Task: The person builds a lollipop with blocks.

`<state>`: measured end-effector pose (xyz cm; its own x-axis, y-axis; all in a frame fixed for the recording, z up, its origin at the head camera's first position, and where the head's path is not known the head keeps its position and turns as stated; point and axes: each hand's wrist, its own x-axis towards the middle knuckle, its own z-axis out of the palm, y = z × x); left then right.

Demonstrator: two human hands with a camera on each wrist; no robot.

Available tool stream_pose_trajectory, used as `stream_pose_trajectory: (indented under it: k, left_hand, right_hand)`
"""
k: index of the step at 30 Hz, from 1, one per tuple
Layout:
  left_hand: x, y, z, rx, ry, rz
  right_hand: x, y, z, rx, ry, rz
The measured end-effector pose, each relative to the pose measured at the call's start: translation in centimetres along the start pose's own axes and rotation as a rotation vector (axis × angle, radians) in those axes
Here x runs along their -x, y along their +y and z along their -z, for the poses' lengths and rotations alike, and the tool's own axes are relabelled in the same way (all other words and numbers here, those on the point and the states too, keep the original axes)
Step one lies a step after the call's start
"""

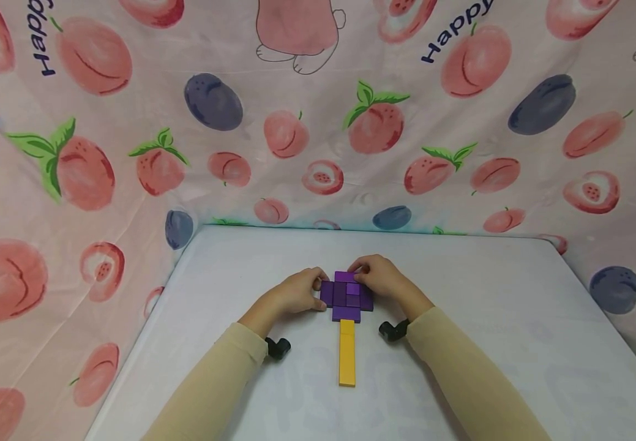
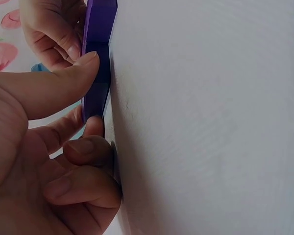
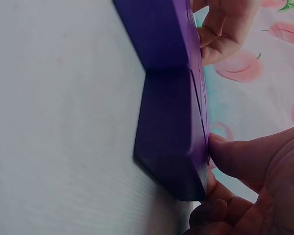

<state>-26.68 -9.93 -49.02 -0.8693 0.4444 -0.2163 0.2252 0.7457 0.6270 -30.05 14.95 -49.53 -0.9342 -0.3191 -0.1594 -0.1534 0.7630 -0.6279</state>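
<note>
Several flat purple blocks (image 1: 339, 294) lie edge to edge on the white table, forming a cross-like patch in the head view. Below them extends a yellow strip (image 1: 347, 361) made of blocks set end to end. At the patch's left side, my left hand (image 1: 297, 290) pinches the dark purple block (image 1: 326, 293) between thumb and fingers. My right hand (image 1: 382, 277) is at the upper right, its thumb and fingers around the corner by the top purple block (image 1: 343, 276). The right wrist view shows the right thumb (image 3: 230, 152) against the blocks; its other fingers are partly hidden.
The white table (image 1: 185, 343) reaches back to a cloth (image 1: 273, 184) printed with fruit, which also hangs along the left. A black wrist camera sits beside each forearm, one on the left (image 1: 279, 348) and one on the right (image 1: 392, 331).
</note>
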Motion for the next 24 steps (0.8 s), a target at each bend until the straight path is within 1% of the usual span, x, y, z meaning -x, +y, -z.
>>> stream_pose_trajectory:
  k: [9,17,24]
  left_hand:
    - [0.11,0.08,0.12,0.02,-0.009,0.009]
    - [0.27,0.22,0.18,0.023,-0.009,0.0]
    - [0.52,0.39,0.3,0.046,-0.008,-0.002]
  right_hand:
    - [-0.02,0.07,-0.13,0.002,0.004,0.005]
    - [0.13,0.16,-0.09,-0.006,-0.001,-0.003]
    - [0.23,0.21,-0.07,-0.018,-0.005,-0.014]
